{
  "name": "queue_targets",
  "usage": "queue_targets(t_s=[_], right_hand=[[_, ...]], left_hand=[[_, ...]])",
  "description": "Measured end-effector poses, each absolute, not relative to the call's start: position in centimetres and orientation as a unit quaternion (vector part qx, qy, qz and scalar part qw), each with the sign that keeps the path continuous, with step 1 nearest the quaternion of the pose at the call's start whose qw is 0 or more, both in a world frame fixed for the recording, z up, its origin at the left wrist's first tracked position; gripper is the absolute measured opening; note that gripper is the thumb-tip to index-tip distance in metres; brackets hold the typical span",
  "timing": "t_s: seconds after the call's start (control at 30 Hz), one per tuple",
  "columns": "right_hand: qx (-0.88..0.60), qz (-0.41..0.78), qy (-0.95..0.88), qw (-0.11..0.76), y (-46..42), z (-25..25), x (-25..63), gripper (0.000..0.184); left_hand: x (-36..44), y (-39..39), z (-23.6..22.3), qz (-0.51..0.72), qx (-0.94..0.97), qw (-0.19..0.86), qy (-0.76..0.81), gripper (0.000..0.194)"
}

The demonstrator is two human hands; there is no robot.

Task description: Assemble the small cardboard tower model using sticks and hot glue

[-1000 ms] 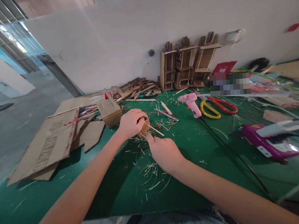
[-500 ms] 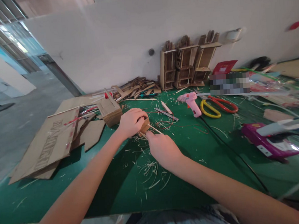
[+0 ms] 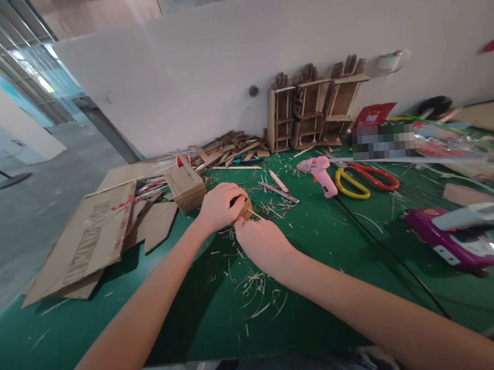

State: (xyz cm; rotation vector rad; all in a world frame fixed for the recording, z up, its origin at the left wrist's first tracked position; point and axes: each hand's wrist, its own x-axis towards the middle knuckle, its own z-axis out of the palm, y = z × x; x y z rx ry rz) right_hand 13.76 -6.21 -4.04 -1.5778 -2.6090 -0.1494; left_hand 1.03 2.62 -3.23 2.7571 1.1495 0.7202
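Observation:
My left hand (image 3: 221, 205) is closed around a small brown cardboard piece (image 3: 246, 209), most of which its fingers hide. A thin wooden stick (image 3: 256, 214) pokes out of the piece on the right and runs behind the knuckles of my right hand (image 3: 263, 241). That hand is curled, with its thumb and fingertips pressed against the cardboard's near side and the stick in its grip. Pale wood shavings (image 3: 254, 286) lie below both hands. Just left of my left hand stands a cardboard box (image 3: 187, 190).
Flat cardboard sheets (image 3: 94, 235) lie on the left. Beyond my hands are a knife (image 3: 279, 192), a pink glue gun (image 3: 320, 174) and scissors (image 3: 354, 182). Cardboard hand models (image 3: 282, 117) lean on the wall. A purple power strip (image 3: 449, 244) and a black cable (image 3: 393, 256) are at right.
My right hand has shifted slightly left, closer to my left hand, and less of the stick shows. The whole view has moved a little.

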Motion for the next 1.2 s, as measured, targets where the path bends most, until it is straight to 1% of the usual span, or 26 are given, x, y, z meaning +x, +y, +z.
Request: queue_targets(t_s=[0.37,0.53,0.77,1.2], right_hand=[[-0.516,-0.003,-0.856,0.024,-6.6,-3.5,14.4,0.039],[-0.512,0.004,-0.859,0.015,-7.1,-3.4,14.8,0.036],[-0.517,0.009,-0.855,0.045,-6.2,-3.6,14.8,0.028],[-0.496,-0.009,-0.868,0.008,-7.1,-3.7,14.5,0.04]], left_hand=[[0.7,2.9,-3.2,0.221,0.901,0.028,0.373,0.029],[0.7,3.1,-3.2,0.221,0.9,0.027,0.374,0.03],[1.0,2.5,-3.3,0.24,0.893,0.023,0.38,0.029],[0.8,2.9,-3.3,0.231,0.895,0.032,0.379,0.03]])
